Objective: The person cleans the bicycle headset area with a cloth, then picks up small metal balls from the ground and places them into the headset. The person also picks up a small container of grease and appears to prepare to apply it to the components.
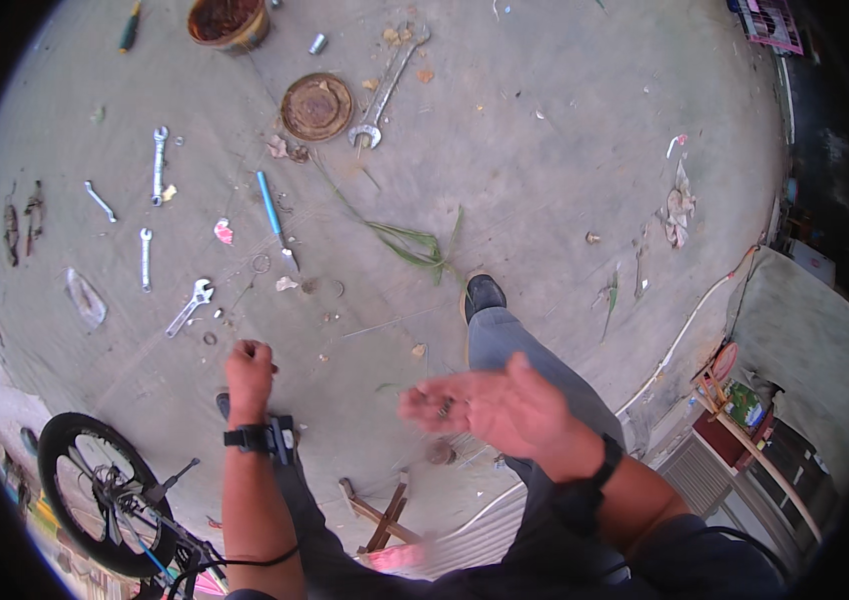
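Note:
My left hand (250, 368) is closed with its fingers curled in, over the ground in front of my left foot. What it holds, if anything, is hidden. My right hand (505, 408) is turned palm up, slightly blurred, with long flat fingers and the thumb apart. Small dark metal pieces (447, 408) rest on its fingers. Just beyond my left hand lie an adjustable wrench (188, 309) and a small ring (210, 339). Farther out are a blue-handled knife-like tool (271, 207), a small spanner (146, 260), a combination spanner (159, 168) and a short bent spanner (102, 202).
A large spanner (391, 88) lies beside a rusty round lid (317, 107); a brown-filled bowl (229, 22) stands at the far left. Near left is a wheel (95, 490). Green grass blades (415, 246) lie ahead. A wooden stool (382, 515) is between my legs.

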The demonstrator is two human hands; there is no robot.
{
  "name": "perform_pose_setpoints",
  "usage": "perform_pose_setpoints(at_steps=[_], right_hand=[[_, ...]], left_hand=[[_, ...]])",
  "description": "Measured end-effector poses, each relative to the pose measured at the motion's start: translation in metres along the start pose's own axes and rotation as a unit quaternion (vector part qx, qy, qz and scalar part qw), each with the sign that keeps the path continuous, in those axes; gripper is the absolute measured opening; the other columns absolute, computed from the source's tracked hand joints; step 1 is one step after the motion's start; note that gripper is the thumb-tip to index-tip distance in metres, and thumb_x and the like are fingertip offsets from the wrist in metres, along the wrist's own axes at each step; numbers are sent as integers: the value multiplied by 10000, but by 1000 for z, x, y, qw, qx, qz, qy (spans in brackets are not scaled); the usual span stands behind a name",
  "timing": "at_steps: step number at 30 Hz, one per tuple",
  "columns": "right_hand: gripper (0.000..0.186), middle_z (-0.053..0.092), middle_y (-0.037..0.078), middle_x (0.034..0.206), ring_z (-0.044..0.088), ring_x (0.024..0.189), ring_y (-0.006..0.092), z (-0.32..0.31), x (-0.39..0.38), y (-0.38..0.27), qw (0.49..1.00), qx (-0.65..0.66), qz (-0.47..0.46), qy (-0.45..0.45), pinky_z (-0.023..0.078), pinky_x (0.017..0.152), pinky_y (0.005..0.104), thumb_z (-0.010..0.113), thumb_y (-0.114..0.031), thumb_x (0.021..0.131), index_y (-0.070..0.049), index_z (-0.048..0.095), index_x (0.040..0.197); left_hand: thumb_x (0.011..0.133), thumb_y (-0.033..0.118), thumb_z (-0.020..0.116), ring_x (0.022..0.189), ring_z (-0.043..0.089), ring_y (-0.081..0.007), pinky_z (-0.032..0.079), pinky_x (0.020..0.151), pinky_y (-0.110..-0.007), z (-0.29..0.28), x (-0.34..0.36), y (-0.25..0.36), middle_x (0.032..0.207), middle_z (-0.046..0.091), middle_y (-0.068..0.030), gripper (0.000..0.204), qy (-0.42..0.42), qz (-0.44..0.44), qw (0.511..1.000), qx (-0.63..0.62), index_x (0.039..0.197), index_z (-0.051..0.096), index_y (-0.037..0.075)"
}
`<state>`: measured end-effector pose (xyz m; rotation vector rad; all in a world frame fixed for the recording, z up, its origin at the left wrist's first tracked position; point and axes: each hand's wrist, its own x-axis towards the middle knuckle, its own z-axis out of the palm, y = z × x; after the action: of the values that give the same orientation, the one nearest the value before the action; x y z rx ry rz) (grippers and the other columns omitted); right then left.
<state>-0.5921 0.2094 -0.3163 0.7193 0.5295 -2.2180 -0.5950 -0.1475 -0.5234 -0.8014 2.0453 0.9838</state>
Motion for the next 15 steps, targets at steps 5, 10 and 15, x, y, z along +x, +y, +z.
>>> perform_pose_setpoints(at_steps=[5,10,15], right_hand=[[937,471,235,1520,411,1447,384,42,-24,12,998,61,-7,-20,318,1192,475,292,-714,1004,84,442,1472],[911,483,245,1505,429,1431,393,120,-83,-15,994,41,-4,-105,336,1186,481,297,-699,1010,78,473,1454],[895,500,259,1484,455,1409,403,185,-157,-56,988,-83,40,-120,366,1170,485,271,-690,1020,66,494,1442]], left_hand=[[889,118,614,591,672,-173,533,562,-300,-35,-137,49,706,662,-82,142,-55,-45,997,-27,863,613,-22],[821,64,646,575,648,-138,523,538,-283,-74,-295,91,665,652,-65,73,-31,-56,995,-77,786,595,24],[798,66,670,589,636,-115,516,558,-264,-97,-424,85,665,655,-52,87,28,-47,984,-170,775,598,23]])
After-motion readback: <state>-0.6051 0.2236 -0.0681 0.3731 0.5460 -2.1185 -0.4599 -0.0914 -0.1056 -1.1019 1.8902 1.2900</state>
